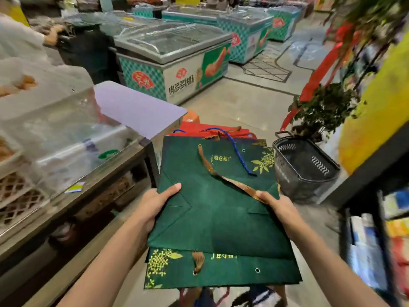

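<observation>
Green bags [217,218] | side edges pinched by fingers [173,187] | left hand [152,204], right hand [278,207]

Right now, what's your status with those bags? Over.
Left hand grips stack's left edge. Right hand grips right edge. Green gift bags flat, stacked, red bags underneath. Black basket on floor ahead, apart.

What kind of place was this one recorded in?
Most likely a supermarket: glass-topped chest freezers stand in a row, a black shopping basket sits on the floor, and stocked shelves line the right side.
</observation>
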A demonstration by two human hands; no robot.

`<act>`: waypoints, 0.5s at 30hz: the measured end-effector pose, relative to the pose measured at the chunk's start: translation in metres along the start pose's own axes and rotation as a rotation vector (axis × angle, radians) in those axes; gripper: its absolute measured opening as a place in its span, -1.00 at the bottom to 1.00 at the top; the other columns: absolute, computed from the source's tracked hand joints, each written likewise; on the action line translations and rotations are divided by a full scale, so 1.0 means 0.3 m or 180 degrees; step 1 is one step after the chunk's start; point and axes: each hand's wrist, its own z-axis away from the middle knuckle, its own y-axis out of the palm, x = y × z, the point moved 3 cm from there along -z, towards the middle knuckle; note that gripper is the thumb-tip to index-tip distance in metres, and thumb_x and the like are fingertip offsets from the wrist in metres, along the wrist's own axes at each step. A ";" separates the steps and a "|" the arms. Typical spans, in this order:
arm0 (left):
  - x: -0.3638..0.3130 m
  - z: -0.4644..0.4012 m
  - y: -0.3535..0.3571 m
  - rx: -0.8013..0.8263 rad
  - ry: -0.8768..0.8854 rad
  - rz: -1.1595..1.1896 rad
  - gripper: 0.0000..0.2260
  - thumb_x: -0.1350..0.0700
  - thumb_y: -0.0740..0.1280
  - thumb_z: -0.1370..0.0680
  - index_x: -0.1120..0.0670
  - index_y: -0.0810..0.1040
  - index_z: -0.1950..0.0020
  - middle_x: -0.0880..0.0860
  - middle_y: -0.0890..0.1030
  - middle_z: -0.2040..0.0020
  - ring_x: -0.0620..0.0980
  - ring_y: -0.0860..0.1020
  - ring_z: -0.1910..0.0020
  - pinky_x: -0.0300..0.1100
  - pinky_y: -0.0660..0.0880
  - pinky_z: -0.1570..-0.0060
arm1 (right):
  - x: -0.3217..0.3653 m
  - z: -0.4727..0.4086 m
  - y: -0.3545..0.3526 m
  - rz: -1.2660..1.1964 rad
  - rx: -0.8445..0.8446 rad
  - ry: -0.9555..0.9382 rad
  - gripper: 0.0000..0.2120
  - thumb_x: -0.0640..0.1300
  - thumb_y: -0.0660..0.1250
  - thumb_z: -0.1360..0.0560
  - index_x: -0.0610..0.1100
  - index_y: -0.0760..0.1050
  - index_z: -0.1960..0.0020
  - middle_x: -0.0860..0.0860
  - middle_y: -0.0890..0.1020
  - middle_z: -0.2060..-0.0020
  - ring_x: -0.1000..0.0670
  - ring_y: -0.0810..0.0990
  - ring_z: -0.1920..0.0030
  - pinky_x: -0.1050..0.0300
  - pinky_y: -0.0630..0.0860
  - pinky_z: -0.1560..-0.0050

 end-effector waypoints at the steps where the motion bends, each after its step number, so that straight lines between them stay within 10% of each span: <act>1: -0.042 -0.081 0.036 0.0026 0.0010 -0.0039 -0.73 0.07 0.48 -0.45 0.22 0.64 -0.04 0.16 0.70 0.14 0.04 0.68 0.29 -0.20 0.58 0.35 | 0.036 -0.079 -0.007 -0.0014 -0.0049 0.0018 -0.70 -0.05 0.43 -0.44 -0.17 0.57 -0.11 -0.04 0.66 0.15 0.01 0.63 0.22 0.33 0.46 0.50; 15: -0.525 -0.970 0.603 0.0184 0.0116 -0.0201 -0.75 0.04 0.47 -0.44 0.13 0.63 -0.04 0.08 0.71 0.21 0.05 0.68 0.27 -0.18 0.58 0.30 | 0.448 -1.099 -0.201 -0.0045 -0.0151 -0.0005 -0.64 0.04 0.46 -0.37 -0.14 0.61 -0.07 -0.08 0.70 0.11 -0.11 0.68 0.09 -0.02 0.61 0.04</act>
